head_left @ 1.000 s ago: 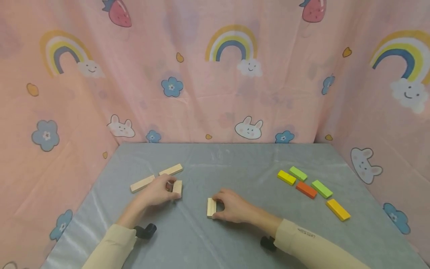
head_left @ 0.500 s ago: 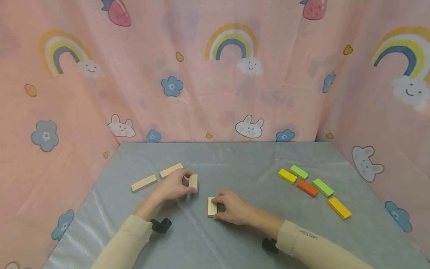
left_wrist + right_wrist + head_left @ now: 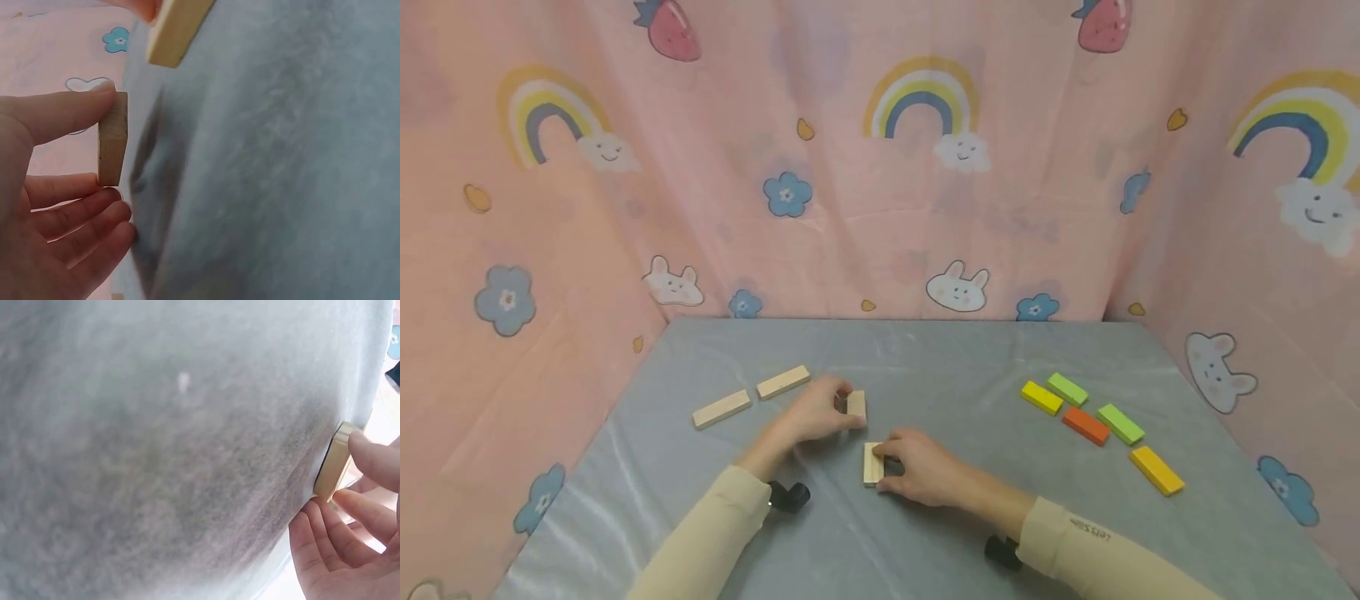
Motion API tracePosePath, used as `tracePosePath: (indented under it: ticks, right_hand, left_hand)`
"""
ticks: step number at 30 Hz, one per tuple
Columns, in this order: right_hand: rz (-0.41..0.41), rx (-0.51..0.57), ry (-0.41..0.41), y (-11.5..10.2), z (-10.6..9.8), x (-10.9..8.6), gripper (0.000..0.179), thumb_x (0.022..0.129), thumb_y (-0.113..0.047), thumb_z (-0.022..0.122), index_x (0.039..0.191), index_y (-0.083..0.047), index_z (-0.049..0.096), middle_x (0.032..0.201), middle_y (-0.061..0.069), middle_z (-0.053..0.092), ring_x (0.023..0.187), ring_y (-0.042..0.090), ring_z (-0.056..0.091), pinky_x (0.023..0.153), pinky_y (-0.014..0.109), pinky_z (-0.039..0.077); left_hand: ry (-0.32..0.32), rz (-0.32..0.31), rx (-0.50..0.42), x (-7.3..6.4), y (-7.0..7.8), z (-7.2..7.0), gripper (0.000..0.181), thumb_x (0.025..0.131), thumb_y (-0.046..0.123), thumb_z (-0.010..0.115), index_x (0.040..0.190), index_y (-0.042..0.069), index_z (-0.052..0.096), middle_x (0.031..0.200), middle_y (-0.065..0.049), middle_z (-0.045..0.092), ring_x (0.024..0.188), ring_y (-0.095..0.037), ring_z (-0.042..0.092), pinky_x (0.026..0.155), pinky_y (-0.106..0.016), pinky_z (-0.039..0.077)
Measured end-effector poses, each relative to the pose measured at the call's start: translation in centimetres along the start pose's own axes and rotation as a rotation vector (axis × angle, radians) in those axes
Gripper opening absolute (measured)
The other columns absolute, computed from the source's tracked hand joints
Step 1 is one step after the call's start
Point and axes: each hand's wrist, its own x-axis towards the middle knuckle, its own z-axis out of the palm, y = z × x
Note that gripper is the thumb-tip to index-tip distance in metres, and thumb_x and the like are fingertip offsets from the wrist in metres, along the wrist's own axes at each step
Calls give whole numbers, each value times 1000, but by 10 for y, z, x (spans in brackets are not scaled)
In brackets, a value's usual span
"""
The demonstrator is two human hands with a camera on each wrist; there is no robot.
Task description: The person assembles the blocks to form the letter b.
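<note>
My left hand (image 3: 822, 410) pinches a plain wooden block (image 3: 857, 406) by its ends, thumb on one end and index finger on the other. In the left wrist view this block (image 3: 112, 140) shows between thumb and finger, the other fingers spread below. Nearer to me on the table, my right hand (image 3: 922, 468) pinches a second plain wooden block (image 3: 872, 465) between thumb and fingers. The right wrist view shows that block (image 3: 335, 461) low against the grey cloth. The left hand's block is just beyond the right hand's one.
Two plain wooden blocks (image 3: 722, 409) lie on the grey-covered table (image 3: 955, 358) at the left. On the right are several coloured blocks: a yellow one (image 3: 1041, 397), an orange-red one (image 3: 1086, 426), two green ones and an amber one (image 3: 1156, 470). A pink printed curtain (image 3: 850, 242) surrounds the table.
My left hand has carried its wooden block to the right, away from the two blocks at the left and close to my right hand. The right hand has stayed nearly in place on its block.
</note>
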Motion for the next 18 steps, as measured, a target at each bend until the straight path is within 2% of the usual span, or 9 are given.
tracePosePath:
  ticks: [3,8,11,18]
  right_hand:
    - [-8,-14,3,1,0,-3,42,88,-25,82,122,-3,72,107,4,68,94,14,61,80,31,52]
    - [-29,-4,4,2,-1,-1,42,89,-24,81,122,-1,72,107,5,69,96,16,62,82,31,53]
    - [-38,-1,18,2,0,-1,41,88,-23,82,121,0,72,107,5,69,96,16,63,82,31,53]
    - [-32,6,17,2,0,-1,41,88,-23,82,121,0,72,106,5,69,94,15,63,80,31,53]
  left_hand:
    - [-11,19,19,5,3,6,57,83,36,85,123,1,65,109,-7,64,94,-20,57,82,-41,52]
    - [-8,73,66,7,4,11,57,82,37,86,120,-1,68,114,-12,66,103,-27,61,90,-47,53]
    - [-11,84,82,7,5,12,58,82,39,85,120,-1,69,118,-13,66,110,-30,61,94,-48,52]
    - [-17,100,82,10,4,15,57,83,39,85,120,-1,69,116,-13,66,107,-29,61,92,-47,52]
